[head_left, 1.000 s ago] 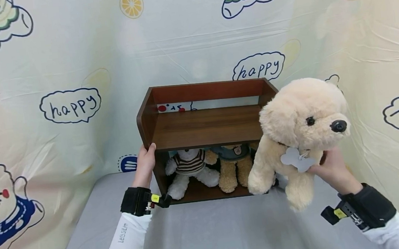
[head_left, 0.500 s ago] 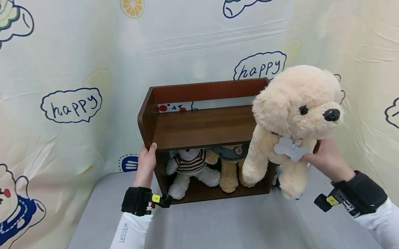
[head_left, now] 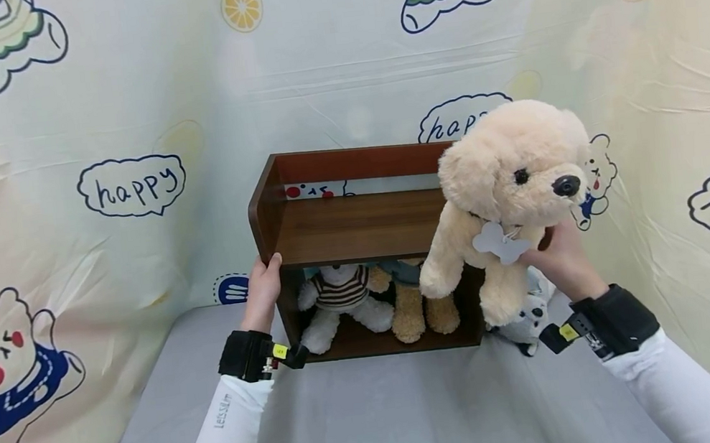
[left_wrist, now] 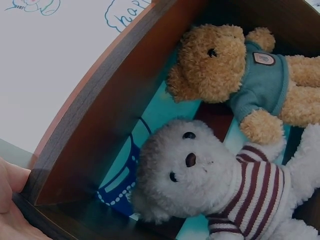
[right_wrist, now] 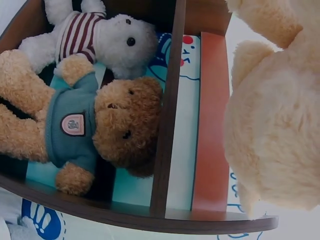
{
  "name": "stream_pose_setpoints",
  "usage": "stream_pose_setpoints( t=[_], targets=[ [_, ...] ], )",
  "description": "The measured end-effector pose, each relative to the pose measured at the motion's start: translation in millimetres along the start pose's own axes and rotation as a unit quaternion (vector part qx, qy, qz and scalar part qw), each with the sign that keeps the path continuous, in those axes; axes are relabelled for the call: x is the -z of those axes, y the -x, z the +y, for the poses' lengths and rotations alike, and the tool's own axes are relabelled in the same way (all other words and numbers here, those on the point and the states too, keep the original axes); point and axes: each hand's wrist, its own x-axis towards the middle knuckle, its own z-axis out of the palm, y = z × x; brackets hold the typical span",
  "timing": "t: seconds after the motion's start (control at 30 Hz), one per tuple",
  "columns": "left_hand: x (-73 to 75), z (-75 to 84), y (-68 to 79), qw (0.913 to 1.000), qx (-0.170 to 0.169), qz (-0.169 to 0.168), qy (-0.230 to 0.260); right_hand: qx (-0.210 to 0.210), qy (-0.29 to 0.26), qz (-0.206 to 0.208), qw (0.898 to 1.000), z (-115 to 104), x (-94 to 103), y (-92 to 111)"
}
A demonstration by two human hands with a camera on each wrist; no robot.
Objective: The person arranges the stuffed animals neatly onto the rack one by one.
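My left hand (head_left: 261, 293) grips the left side panel of a small dark brown wooden shelf (head_left: 355, 227). With my right hand (head_left: 566, 263) I hold a cream plush dog (head_left: 515, 168) by its body, raised in front of the shelf's right end. A pale tag hangs at the dog's neck. Inside the lower compartment sit a white teddy bear in a striped shirt (left_wrist: 187, 172) and a curly brown teddy bear in a teal top (right_wrist: 75, 120). In the head view the upper board hides much of both bears' heads. The shelf's right side is partly behind the dog.
A grey and white plush toy (head_left: 534, 314) lies on the table right of the shelf, partly hidden by the dog and my right wrist. The grey-covered table (head_left: 375, 414) reaches back to a printed cloth backdrop (head_left: 326, 66).
My right hand has moved the plush dog up and to the left, over the shelf's right end. More of the grey and white toy shows. The left hand keeps its hold.
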Motion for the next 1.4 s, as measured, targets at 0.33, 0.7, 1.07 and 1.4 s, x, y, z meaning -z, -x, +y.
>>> stream_pose_setpoints(
  t=[0.33, 0.7, 1.07, 1.4],
  targets=[
    [0.4, -1.3, -1.1, 1.0000, -0.004, 0.001, -0.001, -0.011, -0.002, -0.002, 1.000, 3.0, -1.6, -22.9],
    [-0.9, -0.5, -1.6, 1.0000, -0.001, 0.001, -0.002, -0.029, -0.050, 0.003, 0.998, 11.8, -12.2, -42.5],
    [0.1, 0.2, -2.1, 1.0000, 0.004, 0.003, -0.003, -0.071, -0.019, 0.006, 0.997, 20.8, -22.4, -64.5],
    [0.1, -0.9, -1.2, 1.0000, 0.001, 0.003, 0.000, -0.077, -0.003, 0.007, 0.997, 40.5, -28.8, -74.8]
  ],
)
